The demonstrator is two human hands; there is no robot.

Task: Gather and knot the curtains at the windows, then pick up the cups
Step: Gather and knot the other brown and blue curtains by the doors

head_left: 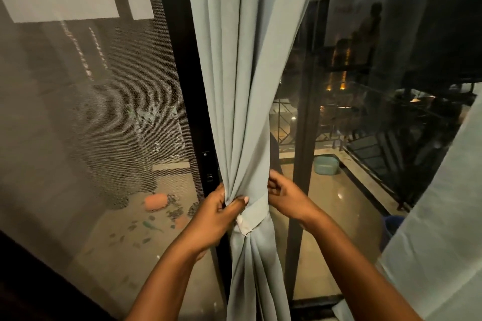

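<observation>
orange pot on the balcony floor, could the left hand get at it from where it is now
Probably not. The orange pot lies outside, behind the mesh screen and the dark door frame, which look closed. The left hand is indoors, pinching the gathered curtain.

An orange pot (155, 201) lies tipped beyond the mesh screen (86, 117).

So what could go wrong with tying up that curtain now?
1. The left hand pinches the gathered curtain with thumb and fingers only; if that grip slips, the folds could spread out again.
2. The right hand sits at the band wrapped round the bunch, and whether it holds it is unclear; a loose wrap may slide down.
3. The glass door is right behind, so a hard tug could knock knuckles against it.
</observation>
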